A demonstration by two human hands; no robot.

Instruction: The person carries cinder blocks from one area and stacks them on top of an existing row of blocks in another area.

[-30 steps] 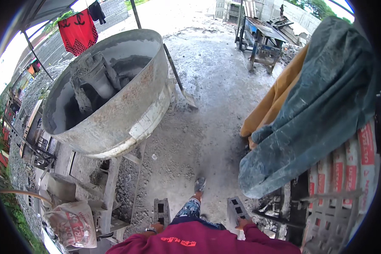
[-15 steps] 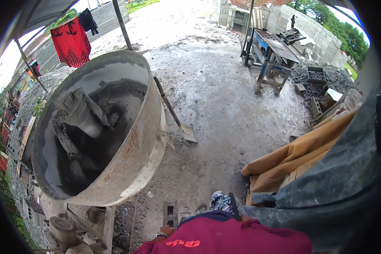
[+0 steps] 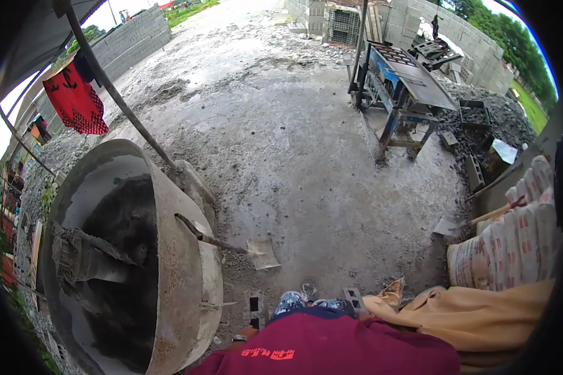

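My left hand (image 3: 248, 332), with a watch at the wrist, hangs low at my left side, just above a hollow concrete block (image 3: 254, 304). Its fingers are too hidden to read. Past the end of my right sleeve (image 3: 381, 326) hardly anything of the right hand shows, close to another hollow block (image 3: 353, 297). To my left stands a big round mixer drum (image 3: 175, 294), with wet grey mix (image 3: 128, 219) and a caked mixing paddle (image 3: 91, 259) inside. Against its far side leans a shovel, its blade (image 3: 264, 254) resting on the ground.
A blue metal machine stand (image 3: 394, 87) stands far right beside gravel (image 3: 500, 119). Stacked sacks (image 3: 507, 247) and a tan tarp (image 3: 481, 312) lie along the right. A slanted pole (image 3: 116, 90) rises beyond the drum, near a hanging red cloth (image 3: 76, 100).
My view has shifted forward and turned. The drum now sits closer and lower left, and the sacks have come into sight. The green tarp has left the view. Both arms stay low.
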